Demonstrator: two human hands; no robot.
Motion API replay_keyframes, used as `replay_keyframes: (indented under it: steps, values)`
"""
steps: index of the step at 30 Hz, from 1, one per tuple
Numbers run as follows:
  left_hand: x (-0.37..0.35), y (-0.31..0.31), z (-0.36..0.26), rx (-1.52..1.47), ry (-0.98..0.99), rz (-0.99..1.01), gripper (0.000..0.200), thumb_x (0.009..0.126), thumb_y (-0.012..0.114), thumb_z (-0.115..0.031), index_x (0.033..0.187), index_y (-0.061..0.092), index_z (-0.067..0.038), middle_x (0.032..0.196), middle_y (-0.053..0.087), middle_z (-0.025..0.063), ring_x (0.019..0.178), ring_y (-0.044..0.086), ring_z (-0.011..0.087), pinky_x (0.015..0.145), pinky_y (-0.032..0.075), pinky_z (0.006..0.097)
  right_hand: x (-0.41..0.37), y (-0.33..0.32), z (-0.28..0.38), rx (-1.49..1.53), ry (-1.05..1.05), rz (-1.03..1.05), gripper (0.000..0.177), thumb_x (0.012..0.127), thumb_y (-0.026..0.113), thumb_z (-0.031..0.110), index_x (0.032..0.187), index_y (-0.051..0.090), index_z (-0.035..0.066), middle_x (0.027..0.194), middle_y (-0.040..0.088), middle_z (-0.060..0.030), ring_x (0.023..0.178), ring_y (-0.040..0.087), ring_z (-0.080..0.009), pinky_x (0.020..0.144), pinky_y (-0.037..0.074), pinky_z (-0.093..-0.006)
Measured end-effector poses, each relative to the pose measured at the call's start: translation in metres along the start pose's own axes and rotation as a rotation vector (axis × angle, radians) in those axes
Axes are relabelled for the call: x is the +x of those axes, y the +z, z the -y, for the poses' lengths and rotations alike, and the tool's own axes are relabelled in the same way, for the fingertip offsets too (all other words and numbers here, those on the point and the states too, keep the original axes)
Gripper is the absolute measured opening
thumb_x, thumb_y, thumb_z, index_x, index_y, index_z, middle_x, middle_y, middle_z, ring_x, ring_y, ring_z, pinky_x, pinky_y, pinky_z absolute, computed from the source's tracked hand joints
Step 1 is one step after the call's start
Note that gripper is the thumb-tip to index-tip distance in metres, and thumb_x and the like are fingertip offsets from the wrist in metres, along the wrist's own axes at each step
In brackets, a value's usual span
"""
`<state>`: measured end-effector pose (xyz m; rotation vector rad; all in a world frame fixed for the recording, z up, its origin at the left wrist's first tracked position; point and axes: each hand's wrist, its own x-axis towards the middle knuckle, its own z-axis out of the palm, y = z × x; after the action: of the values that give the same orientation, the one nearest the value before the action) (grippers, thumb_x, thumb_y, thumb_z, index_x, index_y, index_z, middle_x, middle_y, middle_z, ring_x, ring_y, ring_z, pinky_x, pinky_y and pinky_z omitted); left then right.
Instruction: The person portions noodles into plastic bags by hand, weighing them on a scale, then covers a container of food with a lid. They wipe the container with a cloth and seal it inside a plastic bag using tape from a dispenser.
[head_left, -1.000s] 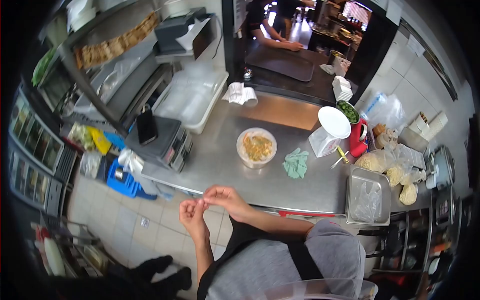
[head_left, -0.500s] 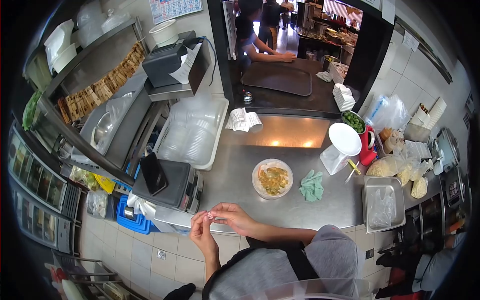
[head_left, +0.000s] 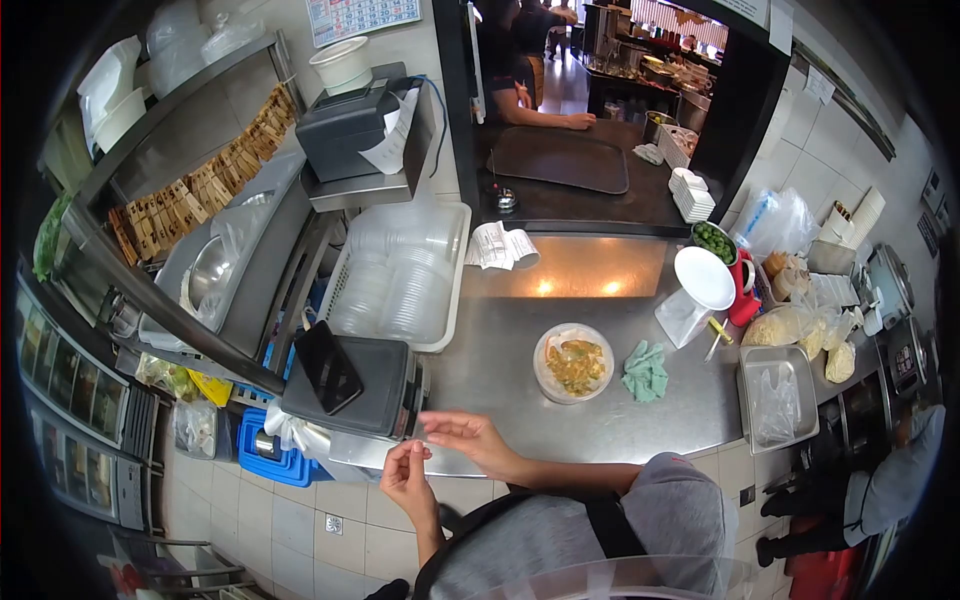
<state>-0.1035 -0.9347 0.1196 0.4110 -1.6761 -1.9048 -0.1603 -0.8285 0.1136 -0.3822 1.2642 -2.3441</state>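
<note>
The left hand [head_left: 408, 484] is pinched, contents unclear; the right hand [head_left: 474, 443] is loosely open. Ahead-left, a bump could slide the flat black phone [head_left: 328, 368] off the dark plastic box [head_left: 383, 377].

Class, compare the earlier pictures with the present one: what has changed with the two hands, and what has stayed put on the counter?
The fingertips, earlier together, have parted: the right hand has moved off the left hand, its fingers loosened. Whether anything small was let go cannot be told. The tub of food and green cloth stayed.
</note>
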Motion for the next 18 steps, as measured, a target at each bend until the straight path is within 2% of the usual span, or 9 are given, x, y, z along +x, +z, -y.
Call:
replay_keyframes:
  steps: [1, 4, 7, 9, 13, 16, 18]
  values:
    - [0.005, -0.007, -0.004, 0.041, 0.025, 0.025, 0.006, 0.082, 0.061, -0.003, 0.086, 0.062, 0.002, 0.073, 0.06, 0.0041, 0.066, 0.055, 0.0085, 0.063, 0.043, 0.0193, 0.002, 0.007, 0.005, -0.035, -0.05, -0.052, 0.017, 0.084, 0.059, 0.005, 0.101, 0.061, 0.0, 0.098, 0.058, -0.005, 0.088, 0.057, -0.0115, 0.082, 0.045, -0.0234]
    - [0.021, -0.033, -0.011, 0.111, 0.02, 0.155, 0.006, 0.081, 0.062, -0.002, 0.085, 0.063, 0.003, 0.078, 0.06, 0.0055, 0.067, 0.056, 0.0092, 0.063, 0.045, 0.0203, 0.01, 0.014, 0.011, -0.234, -0.141, 0.132, 0.014, 0.084, 0.059, 0.003, 0.097, 0.062, -0.001, 0.098, 0.057, -0.0059, 0.087, 0.057, -0.011, 0.081, 0.046, -0.0231]
    - [0.032, -0.055, -0.021, 0.119, 0.002, 0.279, 0.006, 0.08, 0.063, -0.001, 0.085, 0.064, 0.002, 0.08, 0.06, 0.0062, 0.068, 0.057, 0.0098, 0.062, 0.046, 0.0211, 0.018, 0.024, 0.001, -0.258, -0.209, 0.201, 0.012, 0.083, 0.059, 0.003, 0.094, 0.063, -0.001, 0.097, 0.057, -0.0059, 0.085, 0.056, -0.0112, 0.078, 0.047, -0.024]
    - [0.039, -0.067, -0.025, 0.096, -0.013, 0.321, 0.007, 0.08, 0.063, -0.001, 0.085, 0.064, 0.002, 0.078, 0.06, 0.0065, 0.067, 0.057, 0.01, 0.062, 0.047, 0.0215, 0.021, 0.036, 0.004, -0.418, -0.27, 0.222, 0.011, 0.082, 0.06, 0.003, 0.092, 0.062, -0.002, 0.095, 0.058, -0.0069, 0.084, 0.057, -0.0131, 0.076, 0.047, -0.0251]
    - [0.051, -0.089, -0.032, -0.035, -0.199, 0.356, 0.007, 0.08, 0.063, -0.001, 0.085, 0.063, 0.003, 0.072, 0.061, 0.0068, 0.063, 0.057, 0.0106, 0.061, 0.047, 0.0218, 0.026, 0.053, 0.004, -0.767, -0.517, 0.294, 0.011, 0.079, 0.061, 0.003, 0.09, 0.062, 0.0, 0.093, 0.057, -0.0093, 0.081, 0.059, -0.0183, 0.071, 0.048, -0.0273]
    - [0.056, -0.102, -0.032, -0.185, -0.342, 0.346, 0.007, 0.08, 0.062, -0.001, 0.085, 0.063, 0.004, 0.07, 0.061, 0.0069, 0.062, 0.058, 0.0111, 0.06, 0.047, 0.0217, 0.03, 0.056, -0.006, -1.014, -0.855, 0.372, 0.013, 0.078, 0.061, 0.004, 0.091, 0.062, 0.001, 0.09, 0.057, -0.011, 0.081, 0.059, -0.0203, 0.07, 0.048, -0.0278]
    - [0.058, -0.11, -0.034, -0.233, -0.397, 0.346, 0.007, 0.08, 0.062, -0.001, 0.085, 0.063, 0.004, 0.071, 0.062, 0.0073, 0.062, 0.058, 0.0115, 0.061, 0.047, 0.0219, 0.03, 0.06, -0.009, -1.042, -0.862, 0.384, 0.015, 0.078, 0.062, 0.005, 0.093, 0.061, 0.0, 0.087, 0.058, -0.0105, 0.08, 0.059, -0.0205, 0.069, 0.047, -0.0274]
